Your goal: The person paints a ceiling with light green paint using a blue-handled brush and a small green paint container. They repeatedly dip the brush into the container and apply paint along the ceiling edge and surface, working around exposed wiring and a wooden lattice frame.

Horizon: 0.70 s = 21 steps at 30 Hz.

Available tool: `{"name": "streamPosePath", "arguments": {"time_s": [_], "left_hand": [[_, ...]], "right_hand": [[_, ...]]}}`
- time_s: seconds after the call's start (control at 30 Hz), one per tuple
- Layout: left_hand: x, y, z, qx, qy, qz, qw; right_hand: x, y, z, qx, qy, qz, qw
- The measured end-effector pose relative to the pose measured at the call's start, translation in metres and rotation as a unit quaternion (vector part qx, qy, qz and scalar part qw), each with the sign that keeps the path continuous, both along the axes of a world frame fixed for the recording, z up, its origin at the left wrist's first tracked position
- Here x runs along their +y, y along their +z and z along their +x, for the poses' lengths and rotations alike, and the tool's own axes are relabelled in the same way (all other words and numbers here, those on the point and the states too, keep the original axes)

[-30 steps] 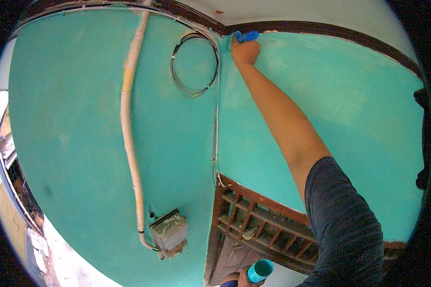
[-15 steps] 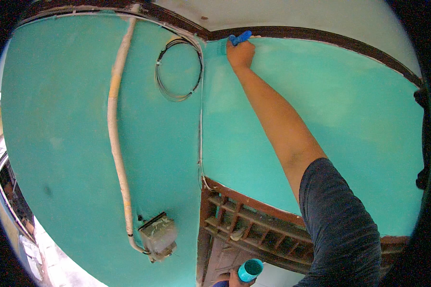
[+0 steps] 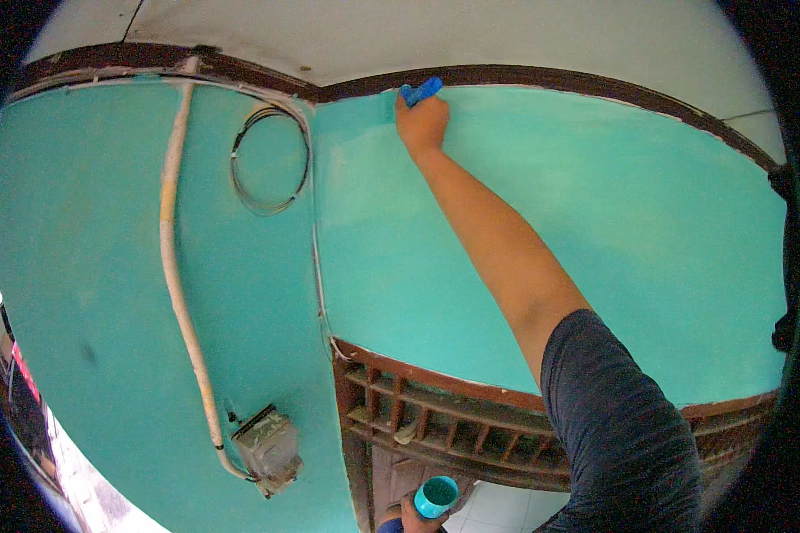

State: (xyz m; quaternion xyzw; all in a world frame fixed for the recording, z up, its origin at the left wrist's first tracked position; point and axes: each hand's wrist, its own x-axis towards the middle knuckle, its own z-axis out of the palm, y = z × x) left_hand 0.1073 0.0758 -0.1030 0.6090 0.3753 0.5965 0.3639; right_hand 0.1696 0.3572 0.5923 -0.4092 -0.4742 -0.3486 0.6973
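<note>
My right hand (image 3: 422, 124) is closed on a blue-handled paintbrush (image 3: 425, 89), high on the turquoise wall (image 3: 631, 222) just below the dark wooden trim (image 3: 551, 78). A darker patch of paint (image 3: 369, 107) shows left of the brush, toward the corner. Low in the view, my left hand (image 3: 416, 520) is wrapped round a turquoise container (image 3: 436, 493) with paint-coloured insides; most of that hand and its arm is out of sight below the edge.
The left wall carries a pale vertical pipe (image 3: 173, 284), a coil of cable (image 3: 269, 120) and a grimy box (image 3: 267, 449). A wooden lattice transom (image 3: 453, 426) sits under the painted wall. Overhead is a pale ceiling (image 3: 471, 31). A bright opening shows at far left.
My right hand with the brush has moved rightward along the trim, away from the corner. The view has shifted, so the corner, pipe and coil now appear further left, with more ceiling showing.
</note>
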Motion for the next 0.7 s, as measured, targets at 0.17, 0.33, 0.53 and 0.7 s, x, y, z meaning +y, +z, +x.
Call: {"name": "streamPosePath", "arguments": {"time_s": [0.17, 0.33, 0.53, 0.7], "left_hand": [[0.001, -0.011, 0.0, -0.03, 0.0, -0.037, 0.999], [0.002, -0.026, 0.003, -0.03, 0.013, 0.041, 0.999], [0.005, -0.032, 0.005, -0.009, -0.035, 0.002, 0.999], [0.004, -0.03, 0.006, 0.007, 0.021, 0.055, 0.998]], "right_hand": [[-0.035, -0.001, 0.031, -0.019, -0.009, 0.026, 0.999], [-0.072, -0.001, 0.069, -0.033, -0.025, 0.05, 0.998], [-0.124, -0.004, 0.121, -0.053, -0.022, 0.118, 0.991], [-0.177, -0.001, 0.167, -0.066, -0.083, 0.107, 0.989]]}}
